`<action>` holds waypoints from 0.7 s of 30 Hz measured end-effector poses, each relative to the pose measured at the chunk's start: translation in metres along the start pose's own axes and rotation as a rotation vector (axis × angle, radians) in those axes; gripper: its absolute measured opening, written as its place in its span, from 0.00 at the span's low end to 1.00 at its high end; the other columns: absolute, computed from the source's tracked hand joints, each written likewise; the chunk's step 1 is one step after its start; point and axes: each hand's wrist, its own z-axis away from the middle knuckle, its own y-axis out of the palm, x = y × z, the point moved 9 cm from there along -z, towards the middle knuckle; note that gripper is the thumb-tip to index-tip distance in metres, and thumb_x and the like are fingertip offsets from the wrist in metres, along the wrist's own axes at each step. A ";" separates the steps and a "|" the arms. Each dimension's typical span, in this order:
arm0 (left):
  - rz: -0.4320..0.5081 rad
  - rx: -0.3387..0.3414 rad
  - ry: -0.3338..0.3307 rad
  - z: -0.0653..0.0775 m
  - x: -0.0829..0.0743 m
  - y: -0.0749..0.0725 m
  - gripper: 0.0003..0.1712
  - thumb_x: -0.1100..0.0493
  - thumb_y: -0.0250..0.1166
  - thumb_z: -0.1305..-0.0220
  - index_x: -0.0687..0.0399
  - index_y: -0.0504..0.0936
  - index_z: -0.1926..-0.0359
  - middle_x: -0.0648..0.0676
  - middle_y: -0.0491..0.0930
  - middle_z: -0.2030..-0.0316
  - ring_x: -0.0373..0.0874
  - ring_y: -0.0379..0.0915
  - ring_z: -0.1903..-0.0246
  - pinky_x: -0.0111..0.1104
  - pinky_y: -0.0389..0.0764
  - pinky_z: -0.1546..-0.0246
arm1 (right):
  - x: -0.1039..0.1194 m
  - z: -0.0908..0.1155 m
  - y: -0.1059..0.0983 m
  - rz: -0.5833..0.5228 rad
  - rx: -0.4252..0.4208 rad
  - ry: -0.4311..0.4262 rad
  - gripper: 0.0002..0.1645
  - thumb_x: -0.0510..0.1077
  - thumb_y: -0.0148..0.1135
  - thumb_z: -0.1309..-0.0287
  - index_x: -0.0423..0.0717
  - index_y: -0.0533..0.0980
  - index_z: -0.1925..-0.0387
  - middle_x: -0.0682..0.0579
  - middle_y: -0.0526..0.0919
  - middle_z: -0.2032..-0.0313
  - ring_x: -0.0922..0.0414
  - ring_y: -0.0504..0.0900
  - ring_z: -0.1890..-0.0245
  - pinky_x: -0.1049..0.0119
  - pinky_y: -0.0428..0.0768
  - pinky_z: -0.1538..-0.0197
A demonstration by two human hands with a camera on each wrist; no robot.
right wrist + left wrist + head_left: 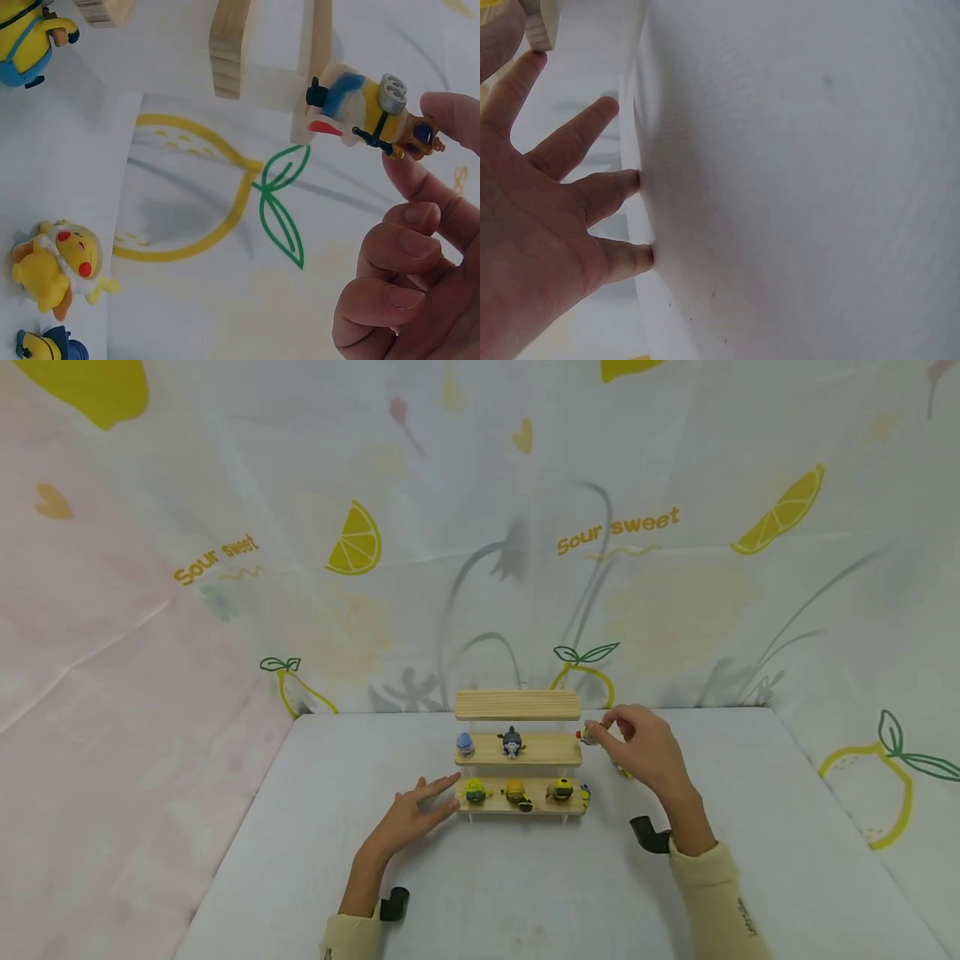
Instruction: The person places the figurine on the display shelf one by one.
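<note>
Between thumb and forefinger, my right hand (648,747) pinches a small Minion figurine (367,105) by its brown-topped head. The figurine lies tilted sideways beside the right end of the middle board (551,752) of a three-tier wooden stand. My left hand (405,818) has its fingers spread at the stand's left side. In the left wrist view one fingertip meets the corner of a wooden board (541,30), while two lower fingers touch the white cloth. A blue figurine (465,744) and a dark-haired figurine (512,742) stand on the middle board.
Several yellow figurines, one orange-topped (515,790), occupy the bottom board (491,807). The top board (517,704) is bare wood. Below my right hand, a yellow figurine with a white hood (56,266) lies near a blue-clad one (52,345). A fabric backdrop (450,610) closes the rear.
</note>
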 end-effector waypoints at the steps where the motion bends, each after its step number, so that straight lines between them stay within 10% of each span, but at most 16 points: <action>1: -0.001 0.000 0.001 0.000 0.000 0.000 0.31 0.34 0.59 0.43 0.31 0.70 0.38 0.50 0.69 0.40 0.63 0.45 0.34 0.68 0.31 0.44 | 0.001 -0.001 0.001 -0.006 0.003 -0.001 0.15 0.58 0.65 0.47 0.53 0.75 0.75 0.55 0.63 0.81 0.57 0.62 0.80 0.65 0.59 0.78; 21: -0.007 -0.007 -0.012 -0.001 0.004 0.000 0.31 0.35 0.59 0.42 0.31 0.71 0.38 0.49 0.70 0.40 0.63 0.45 0.34 0.68 0.30 0.44 | 0.015 -0.012 0.031 -0.053 0.122 0.000 0.13 0.58 0.64 0.46 0.56 0.76 0.76 0.54 0.63 0.82 0.56 0.62 0.82 0.64 0.59 0.80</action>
